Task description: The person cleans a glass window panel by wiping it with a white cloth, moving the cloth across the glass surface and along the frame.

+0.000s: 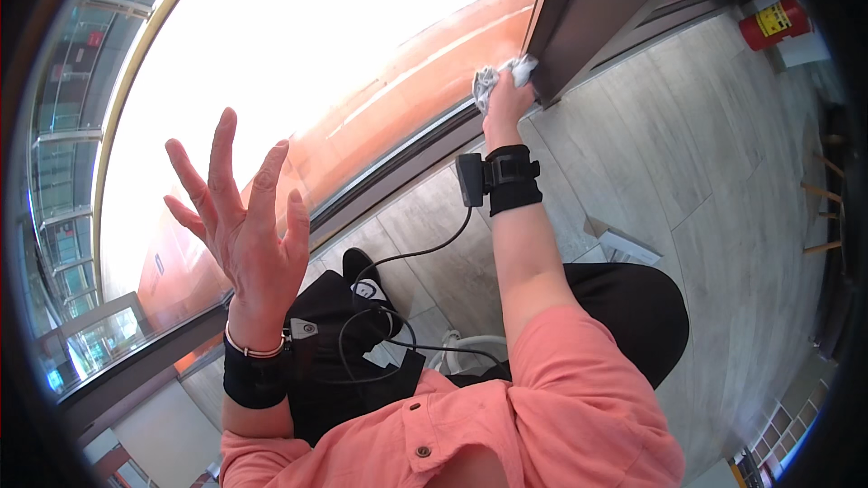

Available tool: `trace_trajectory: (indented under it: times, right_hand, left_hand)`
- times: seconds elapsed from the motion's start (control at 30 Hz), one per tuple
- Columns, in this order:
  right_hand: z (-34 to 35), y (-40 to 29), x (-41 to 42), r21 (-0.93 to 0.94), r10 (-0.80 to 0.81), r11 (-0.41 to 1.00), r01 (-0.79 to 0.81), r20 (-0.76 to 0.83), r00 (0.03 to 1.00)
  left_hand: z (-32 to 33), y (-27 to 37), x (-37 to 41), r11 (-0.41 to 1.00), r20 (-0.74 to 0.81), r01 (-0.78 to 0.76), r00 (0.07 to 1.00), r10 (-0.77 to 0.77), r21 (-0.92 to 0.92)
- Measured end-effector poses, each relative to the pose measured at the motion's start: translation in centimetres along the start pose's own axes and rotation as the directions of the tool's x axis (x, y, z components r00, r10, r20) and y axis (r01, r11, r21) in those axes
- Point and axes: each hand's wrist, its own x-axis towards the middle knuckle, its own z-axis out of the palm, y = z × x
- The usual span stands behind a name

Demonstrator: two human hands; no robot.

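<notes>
My right hand [508, 100] is closed on a crumpled grey and white cloth [484, 85], which touches the lower corner of a large glass pane [407, 74] beside a dark brown window frame post [583, 13]. With fingers spread, my left hand [251, 230] is raised in front of the glass at the left and holds nothing; whether its fingertips touch the pane I cannot tell. Both wrists wear black bands, and a cable runs from a small black device [470, 179] on the right one.
A red fire extinguisher [775, 22] is at the upper right. On the grey plank floor [630, 149] lies a small open box [627, 247]. A white bucket-like container [475, 346] sits between my legs. Wooden chair legs [822, 192] show at the right edge.
</notes>
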Motion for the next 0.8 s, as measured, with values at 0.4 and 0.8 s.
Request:
trace_trajectory:
  times: [0.4,0.8]
  right_hand:
    - [4.2,-15.7,-9.2,0.071,-0.755,0.656,0.752,0.090,0.650]
    - [1.8,-7.7,-2.3,-0.193,-0.339,0.926,0.326,-0.041,0.940]
  left_hand:
    - [-0.1,0.3,-0.3,1.000,-0.001,0.019,1.000,-0.019,0.001]
    - [-0.4,0.3,-0.4,1.000,0.017,0.012,1.000,-0.012,-0.007]
